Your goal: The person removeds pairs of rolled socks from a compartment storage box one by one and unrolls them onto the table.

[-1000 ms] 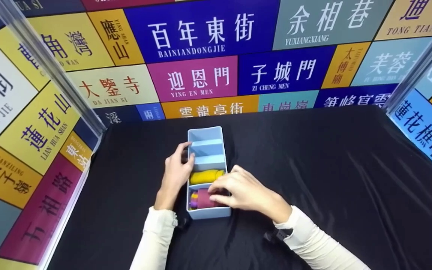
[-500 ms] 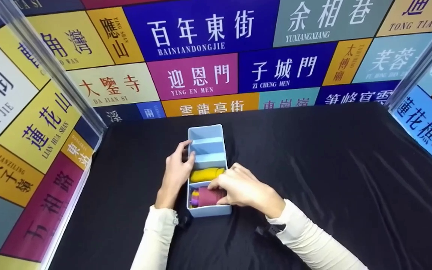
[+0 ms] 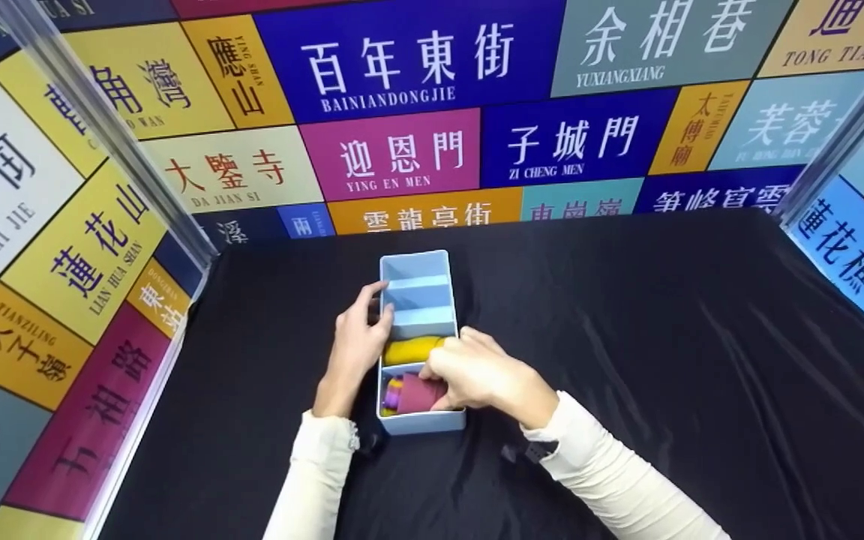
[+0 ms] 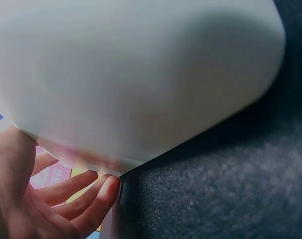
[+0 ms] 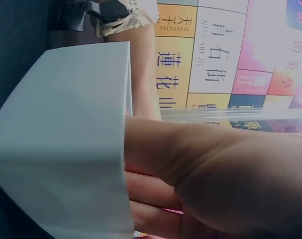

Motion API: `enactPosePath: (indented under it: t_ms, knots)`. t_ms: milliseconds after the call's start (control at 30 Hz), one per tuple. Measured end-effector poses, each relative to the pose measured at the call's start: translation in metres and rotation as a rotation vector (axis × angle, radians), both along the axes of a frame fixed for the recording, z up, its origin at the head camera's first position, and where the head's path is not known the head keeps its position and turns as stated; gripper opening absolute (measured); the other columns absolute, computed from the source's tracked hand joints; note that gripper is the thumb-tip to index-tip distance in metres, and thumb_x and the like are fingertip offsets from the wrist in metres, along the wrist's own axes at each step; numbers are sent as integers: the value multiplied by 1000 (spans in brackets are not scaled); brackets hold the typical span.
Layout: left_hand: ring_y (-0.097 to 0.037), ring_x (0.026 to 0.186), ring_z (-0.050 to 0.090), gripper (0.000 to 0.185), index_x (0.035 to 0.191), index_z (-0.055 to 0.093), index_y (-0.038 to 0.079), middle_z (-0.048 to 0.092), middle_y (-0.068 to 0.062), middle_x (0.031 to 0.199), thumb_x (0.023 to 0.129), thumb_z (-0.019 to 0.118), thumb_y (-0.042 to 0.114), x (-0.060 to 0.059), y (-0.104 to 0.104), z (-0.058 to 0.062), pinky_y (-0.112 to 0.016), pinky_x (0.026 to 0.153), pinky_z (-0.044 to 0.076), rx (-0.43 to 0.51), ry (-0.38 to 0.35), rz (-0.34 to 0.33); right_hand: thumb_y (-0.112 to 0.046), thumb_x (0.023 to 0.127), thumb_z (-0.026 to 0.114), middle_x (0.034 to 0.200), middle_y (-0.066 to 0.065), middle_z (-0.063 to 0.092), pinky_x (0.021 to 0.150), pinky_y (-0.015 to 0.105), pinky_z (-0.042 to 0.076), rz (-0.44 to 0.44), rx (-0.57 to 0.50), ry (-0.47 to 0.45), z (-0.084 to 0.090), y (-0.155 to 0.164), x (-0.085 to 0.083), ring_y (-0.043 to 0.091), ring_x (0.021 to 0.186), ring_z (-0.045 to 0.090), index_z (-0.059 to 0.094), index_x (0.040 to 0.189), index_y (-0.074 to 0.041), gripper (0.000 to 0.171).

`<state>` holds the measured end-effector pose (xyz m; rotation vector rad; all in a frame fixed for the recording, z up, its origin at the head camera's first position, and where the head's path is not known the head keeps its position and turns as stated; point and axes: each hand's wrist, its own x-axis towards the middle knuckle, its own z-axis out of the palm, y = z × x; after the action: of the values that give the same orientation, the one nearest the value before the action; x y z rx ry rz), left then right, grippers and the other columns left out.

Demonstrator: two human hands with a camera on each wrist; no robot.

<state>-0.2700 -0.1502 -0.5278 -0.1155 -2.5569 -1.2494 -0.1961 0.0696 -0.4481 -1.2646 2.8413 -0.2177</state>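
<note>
A pale blue storage box with several compartments stands lengthwise on the black cloth. Its two far compartments hold nothing. A yellow rolled cloth fills the compartment nearer me. In the front one lies a rolled maroon cloth, purple and orange at its left end. My right hand reaches over the right wall and grips this roll; in the right wrist view the box wall hides its fingertips. At the left wall, my left hand holds the box, fingers against the outside and thumb at the rim.
Black cloth covers the table, wrinkled at the right. Panels with printed street names stand behind and on both sides. Clear corner posts rise at the back.
My right hand has lowered its wrist and closed its grip on the maroon roll, which now lies slightly tilted. The left hand and the box have hardly moved.
</note>
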Motion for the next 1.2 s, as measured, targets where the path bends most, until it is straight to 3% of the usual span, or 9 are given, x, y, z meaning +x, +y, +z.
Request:
enactPosePath:
  t_ms: [200,533,733,933,1200]
  knots:
    - [-23,104,76,41,145,67,33,79,-7,121,104,70,28,0,-1,0,-46,98,59,-12,-16,3,-37,77,98,84,-4,77,77,41,44,-6,59,-50,3,-2,-1,19,77,64,86,110,-28,35]
    - [-24,104,75,42,145,67,31,80,-6,121,103,72,25,0,1,-1,-47,98,59,-3,-10,8,-31,84,92,72,-3,66,76,41,46,25,84,-56,3,0,-1,17,66,54,80,94,-20,19]
    - [-22,102,77,41,145,67,32,79,-6,122,104,71,27,0,0,0,-47,97,60,-2,-17,8,-31,92,85,83,-1,67,80,41,51,66,118,-92,5,4,0,19,80,62,70,105,-16,24]
    - [-22,103,77,41,145,66,33,79,-7,124,104,71,26,0,0,0,-46,98,60,1,-27,8,-27,97,79,95,0,67,70,37,53,107,12,-144,2,13,1,18,85,63,64,120,-13,32]
    - [-22,103,75,42,145,66,34,79,-4,120,104,71,28,1,0,0,-47,97,59,-3,-20,10,-26,97,80,107,2,72,74,37,55,109,-96,-162,-2,20,2,19,93,66,65,127,-13,35]
